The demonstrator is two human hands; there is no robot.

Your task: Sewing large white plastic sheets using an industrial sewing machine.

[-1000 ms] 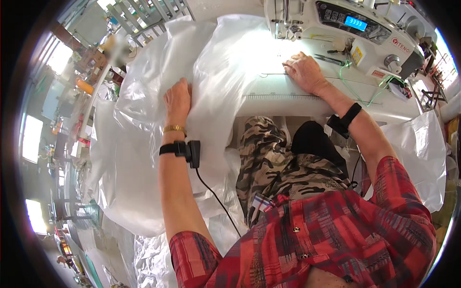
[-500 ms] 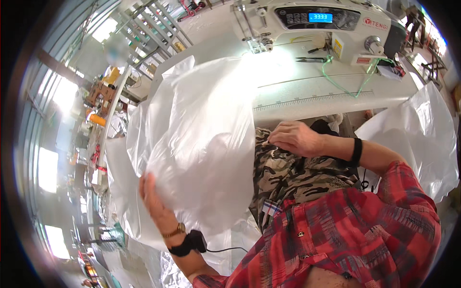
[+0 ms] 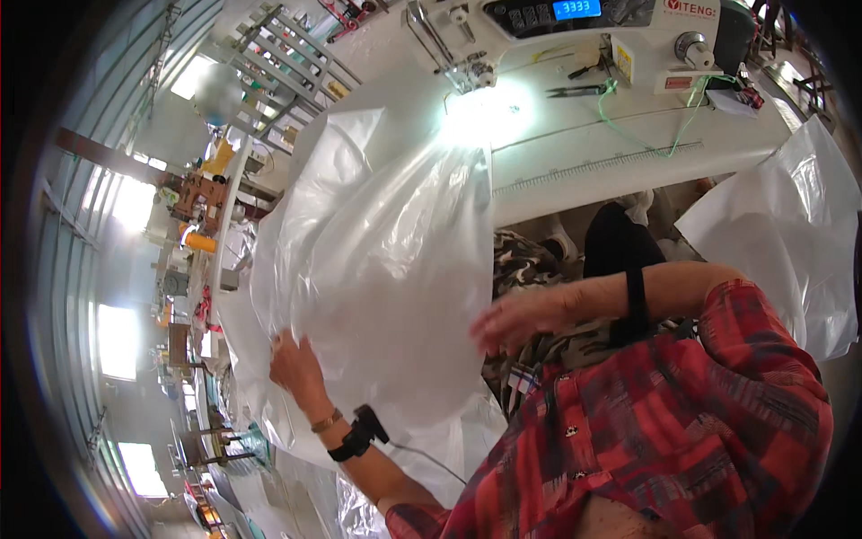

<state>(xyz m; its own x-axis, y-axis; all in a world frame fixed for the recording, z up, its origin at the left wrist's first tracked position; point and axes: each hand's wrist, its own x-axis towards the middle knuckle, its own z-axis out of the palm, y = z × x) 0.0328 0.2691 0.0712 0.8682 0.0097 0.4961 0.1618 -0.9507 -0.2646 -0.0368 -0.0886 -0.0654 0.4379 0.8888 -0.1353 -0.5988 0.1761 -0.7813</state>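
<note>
A large, whitish translucent plastic sheet [image 3: 386, 296] hangs from the sewing machine's [image 3: 593, 40] lit needle area down over my lap. My left hand [image 3: 298, 370] is at the sheet's left side, its fingers bent in and closed on the plastic. At the sheet's right edge, over my camouflage trousers, is my right hand [image 3: 523, 320]. Its fingers are smeared by motion, so whether they grip the edge is unclear. The machine's lamp glare hides where the sheet meets the presser foot.
On the machine bed lie a dark pointed hand tool [image 3: 579, 91] and a loose green thread [image 3: 660, 148]. A ruler strip [image 3: 593, 168] runs along the table's front edge. Another plastic sheet [image 3: 781, 234] hangs at the right. Metal racks [image 3: 292, 67] stand at the far left.
My right hand has moved down and left to the sheet's right edge. My left hand's fingers have bent in. The sheet is drawn into folds below the needle; the view has shifted.
</note>
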